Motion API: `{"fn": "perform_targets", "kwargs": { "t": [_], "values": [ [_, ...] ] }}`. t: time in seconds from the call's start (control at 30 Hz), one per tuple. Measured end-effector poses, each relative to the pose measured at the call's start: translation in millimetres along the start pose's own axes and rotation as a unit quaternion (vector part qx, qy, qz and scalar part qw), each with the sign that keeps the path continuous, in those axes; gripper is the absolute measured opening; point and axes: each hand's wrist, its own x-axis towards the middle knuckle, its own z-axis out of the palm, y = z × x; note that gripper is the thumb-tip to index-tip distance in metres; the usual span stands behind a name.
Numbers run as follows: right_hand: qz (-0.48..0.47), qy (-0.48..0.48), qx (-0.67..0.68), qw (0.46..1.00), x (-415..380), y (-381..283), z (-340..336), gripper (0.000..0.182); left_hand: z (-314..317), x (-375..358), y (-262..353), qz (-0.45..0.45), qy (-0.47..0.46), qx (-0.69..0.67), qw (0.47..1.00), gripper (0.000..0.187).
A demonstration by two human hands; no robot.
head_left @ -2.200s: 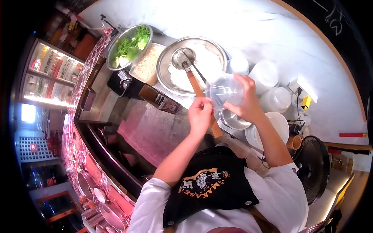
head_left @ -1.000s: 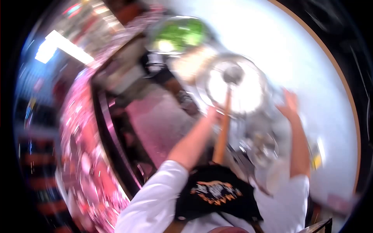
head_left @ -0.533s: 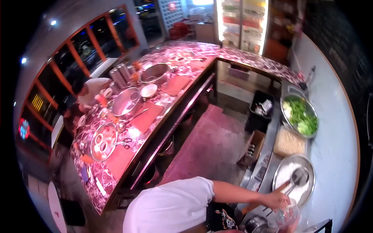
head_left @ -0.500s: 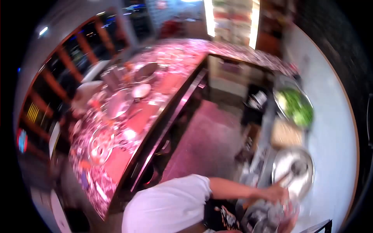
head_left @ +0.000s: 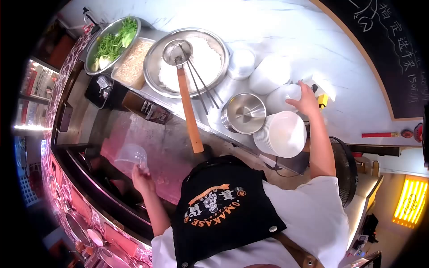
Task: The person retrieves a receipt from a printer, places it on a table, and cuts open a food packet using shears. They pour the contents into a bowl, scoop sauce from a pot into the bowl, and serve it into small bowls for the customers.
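Observation:
My left hand (head_left: 144,181) is closed on the rim of a clear plastic container (head_left: 132,156), held over the floor at the left. On the right, my right hand (head_left: 307,102) has its thumb and fingers spread at the end of a stack of white containers (head_left: 279,99), with no lifted piece visible between them. Beside that stack are a pile of white bowls (head_left: 286,134) and steel bowls (head_left: 244,113). A large steel bowl (head_left: 149,67) holds white food, with a wooden-handled strainer (head_left: 187,107) and long metal sticks across it.
Shredded pale food fills a tray (head_left: 132,62); greens lie in a steel bowl (head_left: 89,53) at the far left of the counter. A white round container (head_left: 241,62) stands by the wall. A black fan (head_left: 344,169) is right of my right arm.
The view has swung from the room to the counter. My hands, close together at the lower right before, are now apart, the left over the floor and the right at the white containers.

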Motion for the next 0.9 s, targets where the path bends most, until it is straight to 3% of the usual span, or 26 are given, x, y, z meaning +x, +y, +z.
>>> {"fn": "perform_targets", "kwargs": {
  "t": [0.07,0.17,0.33,0.6,0.67,0.7,0.73,0.77,0.83,0.9],
  "values": [
    [0.072,-0.053,-0.086,0.992,8.4,-11.9,7.9,0.099,-17.4,-9.6,-3.8,-0.034,0.032,0.003,0.999,0.024],
    [0.082,-0.06,-0.057,0.993,15.1,-2.6,25.9,0.097,-43.0,-14.7,-17.7,-0.031,0.044,-0.011,0.998,0.026],
    [0.055,-0.029,-0.042,0.997,6.7,15.4,29.5,0.096,-79.3,-44.9,-26.7,-0.042,0.08,-0.016,0.996,0.025],
    [0.026,0.0,0.026,0.999,6.4,30.3,21.1,0.092,-189.8,-63.1,-42.7,-0.051,0.133,-0.055,0.988,0.021],
    [-0.05,0.037,0.027,0.998,5.9,44.0,21.5,0.089,-204.3,-74.3,-38.6,-0.074,0.159,-0.06,0.983,0.022],
    [-0.119,0.073,-0.033,0.99,8.6,68.0,32.1,0.084,-200.9,-83.4,-37.9,-0.054,0.106,-0.088,0.989,0.021],
    [-0.132,0.03,0.048,0.99,-15.2,34.2,15.6,0.076,-194.1,-102.8,-26.5,-0.074,0.143,-0.075,0.984,0.019],
    [-0.064,-0.049,0.285,0.955,-28.2,21.7,16.5,0.072,-222.7,-101.4,-46.5,-0.044,0.198,-0.004,0.979,0.018],
    [-0.157,-0.027,0.236,0.959,-37.4,-3.8,23.5,0.072,-278.7,-101.4,-70.7,-0.05,0.261,-0.03,0.964,0.021],
    [-0.212,0.036,0.173,0.961,-46.4,-44.2,18.6,0.072,-297.6,-127.9,-52.3,-0.013,0.355,-0.109,0.929,0.028]
  ]
}}
